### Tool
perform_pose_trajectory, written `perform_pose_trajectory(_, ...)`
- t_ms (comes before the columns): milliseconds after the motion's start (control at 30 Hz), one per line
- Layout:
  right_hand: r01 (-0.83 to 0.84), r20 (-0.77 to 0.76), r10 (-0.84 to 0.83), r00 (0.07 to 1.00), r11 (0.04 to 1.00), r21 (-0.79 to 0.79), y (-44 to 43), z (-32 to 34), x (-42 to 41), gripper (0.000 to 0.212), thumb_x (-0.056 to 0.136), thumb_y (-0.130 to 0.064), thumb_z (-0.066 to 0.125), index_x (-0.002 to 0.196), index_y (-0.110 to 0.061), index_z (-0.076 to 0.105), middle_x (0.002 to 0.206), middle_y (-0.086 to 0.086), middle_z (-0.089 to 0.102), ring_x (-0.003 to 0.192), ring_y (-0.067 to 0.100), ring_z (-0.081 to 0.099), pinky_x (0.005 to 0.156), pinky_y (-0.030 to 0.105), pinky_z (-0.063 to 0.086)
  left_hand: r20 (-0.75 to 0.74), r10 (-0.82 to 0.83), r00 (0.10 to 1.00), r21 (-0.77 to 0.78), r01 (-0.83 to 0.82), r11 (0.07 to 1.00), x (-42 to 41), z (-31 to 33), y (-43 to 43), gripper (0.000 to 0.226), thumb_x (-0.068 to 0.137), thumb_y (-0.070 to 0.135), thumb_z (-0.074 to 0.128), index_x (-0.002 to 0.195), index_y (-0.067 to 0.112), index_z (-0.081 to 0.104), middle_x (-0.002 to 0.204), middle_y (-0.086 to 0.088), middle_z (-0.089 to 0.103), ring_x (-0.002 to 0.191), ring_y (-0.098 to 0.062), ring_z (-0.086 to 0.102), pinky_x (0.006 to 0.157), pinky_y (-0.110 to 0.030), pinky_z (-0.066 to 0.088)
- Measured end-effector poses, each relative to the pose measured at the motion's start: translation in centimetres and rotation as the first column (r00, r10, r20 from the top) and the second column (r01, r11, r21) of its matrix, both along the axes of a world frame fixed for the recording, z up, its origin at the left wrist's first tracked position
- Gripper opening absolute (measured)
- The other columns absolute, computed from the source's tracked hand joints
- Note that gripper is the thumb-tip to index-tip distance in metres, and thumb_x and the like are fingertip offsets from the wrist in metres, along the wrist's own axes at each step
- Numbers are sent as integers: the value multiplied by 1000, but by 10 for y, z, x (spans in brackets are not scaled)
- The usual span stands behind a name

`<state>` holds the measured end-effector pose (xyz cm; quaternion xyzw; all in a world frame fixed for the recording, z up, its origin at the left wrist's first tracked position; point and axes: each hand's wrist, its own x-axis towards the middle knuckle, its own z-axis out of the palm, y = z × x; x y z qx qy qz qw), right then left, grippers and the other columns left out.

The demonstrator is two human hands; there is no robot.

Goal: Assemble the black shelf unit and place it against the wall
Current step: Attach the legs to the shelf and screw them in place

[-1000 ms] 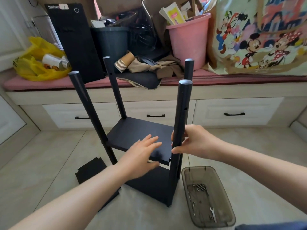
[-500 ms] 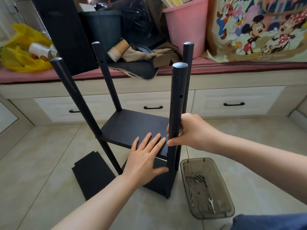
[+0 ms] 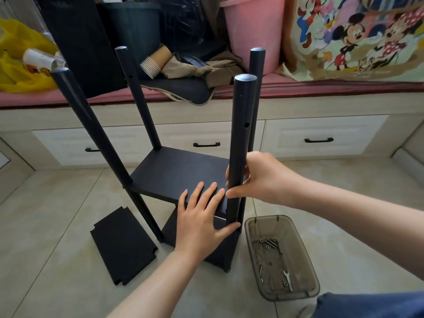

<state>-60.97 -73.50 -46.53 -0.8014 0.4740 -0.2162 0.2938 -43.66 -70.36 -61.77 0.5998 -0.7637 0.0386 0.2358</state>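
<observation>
1. Pressing flat, the left hand [image 3: 202,223] has slid forward since a second ago and now lies fingers spread on the middle shelf board [image 3: 181,173], gripping nothing.
2. The right hand [image 3: 259,177] stays curled around the front right post [image 3: 241,152], steadying it.
3. That suggests the board is being seated at the post.
4. The shelf unit stands on the floor; a spare board [image 3: 121,246] and the screw tray [image 3: 281,258] wait alongside.
</observation>
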Motion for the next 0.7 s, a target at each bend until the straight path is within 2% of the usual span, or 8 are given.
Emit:
perform_pose_trajectory(100,-7,27,5,1000,999,52,-1,0,0,25,75,-22,85,91,-22,65,86,-10,68,84,2,66,78,26,58,-14,-9,1000,-60,8,998,2,-2,-2,80,81,78,48,140,26,58,150,3,53,145,-25,41,117,-58,29)
perform_pose_trajectory(167,-67,18,65,998,987,146,-4,3,-6,24,77,-21,83,93,-26,65,91,-12,70,88,-2,66,82,25,57,-20,-18,1000,-90,16,996,2,-3,-3,79,80,77,50,138,24,61,148,2,55,143,-26,43,116,-58,30)
perform_pose_trajectory(233,-109,-7,115,993,954,280,-12,5,-17,28,81,-17,80,103,-26,66,99,-10,72,92,1,69,83,26,58,-24,-23,999,-105,21,994,3,-5,-3,79,80,77,51,137,24,62,148,2,55,143,-26,43,116,-56,29)
perform_pose_trajectory(300,-55,-47,81,996,912,407,-25,2,-29,29,85,-12,76,111,-20,66,103,-4,74,93,8,72,83,29,61,-21,-17,1000,-114,15,993,3,-6,-3,79,80,77,51,137,23,62,148,2,55,143,-26,43,116,-55,28)
perform_pose_trajectory(367,13,-126,58,990,866,500,-39,-9,-38,26,86,-9,75,110,-16,67,103,1,75,94,12,73,85,32,60,-17,-16,1000,-139,13,990,2,-7,-3,78,80,76,52,136,22,62,146,1,56,142,-27,44,115,-56,29)
perform_pose_trajectory(500,136,-346,171,923,695,706,-55,-56,-43,30,89,-5,70,119,-9,63,104,8,75,93,18,74,87,36,60,5,-22,1000,-194,22,981,3,-12,-2,77,81,75,53,133,20,65,144,-1,58,139,-28,47,113,-55,30)
perform_pose_trajectory(667,289,-449,126,885,608,739,-52,-150,-52,18,92,-3,65,110,-7,65,91,6,74,100,24,72,87,37,59,22,-18,1000,-241,23,970,3,-15,-5,74,83,74,55,131,18,66,142,-1,60,138,-29,48,114,-53,28)
perform_pose_trajectory(700,318,-472,113,874,602,732,-48,-170,-56,20,92,-3,64,112,-7,65,95,7,74,100,25,71,86,37,59,24,-18,1000,-245,23,969,3,-16,-5,74,84,74,54,131,18,66,141,-2,60,139,-29,47,115,-52,27)
